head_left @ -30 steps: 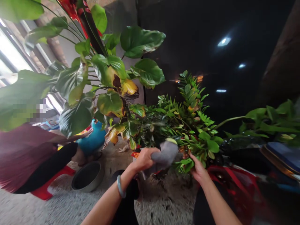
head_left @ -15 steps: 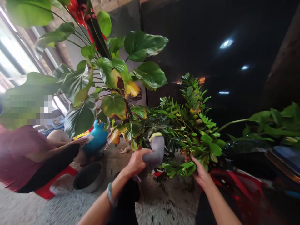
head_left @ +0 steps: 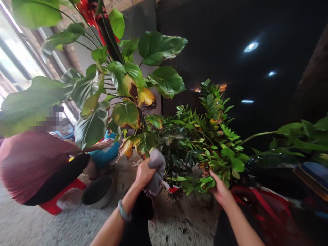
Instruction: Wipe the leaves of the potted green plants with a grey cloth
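Observation:
Bunched in the fist of my left hand (head_left: 145, 173) is a grey cloth (head_left: 156, 167) with a pale yellowish end; it may be a glove or a sock, I cannot tell which. My right hand (head_left: 220, 189) grips a low leafy stem (head_left: 200, 182) of the bushy green plant (head_left: 217, 133), its fingers partly hidden by leaves. Some brownish leaves (head_left: 204, 167) hang just above those fingers. Left of the bush rises a tall broad-leaved plant (head_left: 126, 77), several of its leaves yellowed and browned.
A person in a reddish top (head_left: 33, 160) sits on a red stool (head_left: 61, 198) at the left, one hand on a blue object (head_left: 107, 153). A dark basin (head_left: 98, 191) stands on the floor. At the right are a red chair-like object (head_left: 263, 205) and more foliage (head_left: 304, 136).
My left hand has moved a little left with the grey cloth, which now droops lower and closer to the fist. The right hand keeps its grip. The seated person leans forward more.

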A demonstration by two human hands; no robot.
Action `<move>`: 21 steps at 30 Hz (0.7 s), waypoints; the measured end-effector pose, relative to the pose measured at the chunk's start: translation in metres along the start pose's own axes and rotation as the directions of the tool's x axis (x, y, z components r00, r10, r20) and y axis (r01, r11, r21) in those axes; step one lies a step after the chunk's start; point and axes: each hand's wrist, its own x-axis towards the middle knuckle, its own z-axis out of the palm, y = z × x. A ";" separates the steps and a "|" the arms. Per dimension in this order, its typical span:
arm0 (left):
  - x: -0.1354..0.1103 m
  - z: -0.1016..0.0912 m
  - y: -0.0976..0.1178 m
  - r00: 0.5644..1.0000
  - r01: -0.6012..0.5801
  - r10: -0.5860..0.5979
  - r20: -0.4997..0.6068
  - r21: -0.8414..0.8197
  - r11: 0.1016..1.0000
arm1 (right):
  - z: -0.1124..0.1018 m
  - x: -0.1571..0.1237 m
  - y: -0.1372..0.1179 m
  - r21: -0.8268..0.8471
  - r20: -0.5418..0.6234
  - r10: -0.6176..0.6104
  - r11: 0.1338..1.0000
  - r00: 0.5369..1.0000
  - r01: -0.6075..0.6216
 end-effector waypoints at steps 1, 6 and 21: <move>-0.013 0.005 -0.006 0.998 -0.001 0.002 0.067 -0.018 1.000 | -0.001 -0.001 0.000 -0.001 -0.006 0.005 1.000 1.000 -0.005; -0.036 -0.020 0.006 0.996 -0.087 0.082 -0.037 -0.165 0.982 | -0.004 -0.003 -0.004 -0.024 0.000 0.015 1.000 1.000 -0.015; -0.045 0.003 0.007 0.999 -0.009 0.016 0.036 -0.194 0.981 | -0.006 -0.001 -0.002 -0.033 -0.005 -0.004 0.999 1.000 0.003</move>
